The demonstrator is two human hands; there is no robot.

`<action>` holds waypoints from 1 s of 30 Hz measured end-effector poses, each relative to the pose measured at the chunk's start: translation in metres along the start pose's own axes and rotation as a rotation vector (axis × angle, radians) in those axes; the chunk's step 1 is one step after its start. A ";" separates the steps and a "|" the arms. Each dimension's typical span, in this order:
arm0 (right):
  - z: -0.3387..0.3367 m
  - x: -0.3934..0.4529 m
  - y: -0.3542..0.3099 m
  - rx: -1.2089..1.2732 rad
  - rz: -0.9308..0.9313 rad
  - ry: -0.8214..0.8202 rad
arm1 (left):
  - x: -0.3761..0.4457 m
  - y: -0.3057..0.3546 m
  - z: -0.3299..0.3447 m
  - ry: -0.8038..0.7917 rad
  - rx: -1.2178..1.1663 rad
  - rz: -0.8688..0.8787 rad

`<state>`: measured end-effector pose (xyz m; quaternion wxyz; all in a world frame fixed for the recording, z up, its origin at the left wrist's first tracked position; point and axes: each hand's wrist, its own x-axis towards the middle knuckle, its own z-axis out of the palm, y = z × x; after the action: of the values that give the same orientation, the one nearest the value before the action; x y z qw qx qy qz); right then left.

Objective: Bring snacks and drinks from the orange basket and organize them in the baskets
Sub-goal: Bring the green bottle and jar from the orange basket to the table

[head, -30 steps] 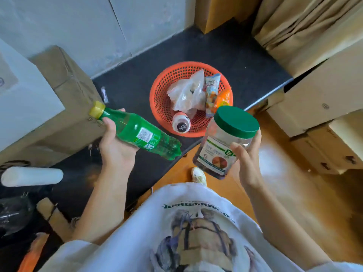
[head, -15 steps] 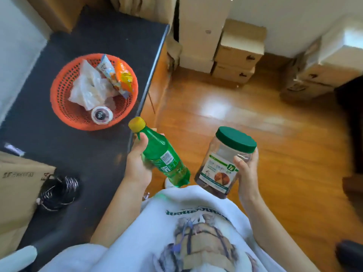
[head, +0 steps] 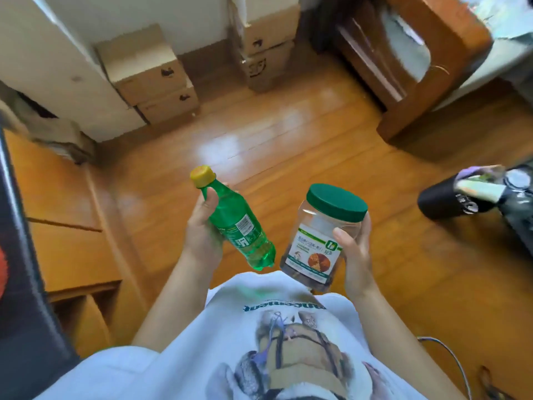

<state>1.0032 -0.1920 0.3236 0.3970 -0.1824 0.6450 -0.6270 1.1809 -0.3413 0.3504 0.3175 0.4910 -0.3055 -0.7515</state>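
Head cam looks down on both hands held in front of the white shirt (head: 202, 356), over the wood floor (head: 288, 145). Left hand (head: 202, 238) is wrapped round a green bottle (head: 235, 223), yellow cap, tilted w/ the base nearest the body. Right hand (head: 356, 255) clamps a clear jar (head: 321, 241), green lid, brown snacks low inside. No baskets in sight. Risk, imo: smooth plastic, one-handed holds, bottle could slide out mid-carry.

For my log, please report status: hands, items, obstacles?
Left hand grips green plastic bottle. Right hand holds clear green-lidded jar. Wooden floor ahead.
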 end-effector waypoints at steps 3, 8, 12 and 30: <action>-0.069 0.011 -0.009 0.017 -0.022 0.106 | 0.013 -0.029 0.087 -0.100 0.128 -0.058; -0.159 0.017 -0.024 0.061 -0.061 0.259 | 0.017 -0.064 0.204 -0.298 0.317 -0.147; -0.209 0.018 -0.029 0.101 -0.054 0.406 | 0.036 -0.081 0.262 -0.411 0.359 -0.208; -0.380 0.123 -0.075 0.343 -0.148 1.023 | 0.143 -0.142 0.574 -0.993 0.794 -0.215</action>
<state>0.6260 -0.0412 0.3212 0.0114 0.1685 0.6296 -0.7584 0.5755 -0.2811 0.3532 -0.1445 0.1930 -0.6201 -0.7466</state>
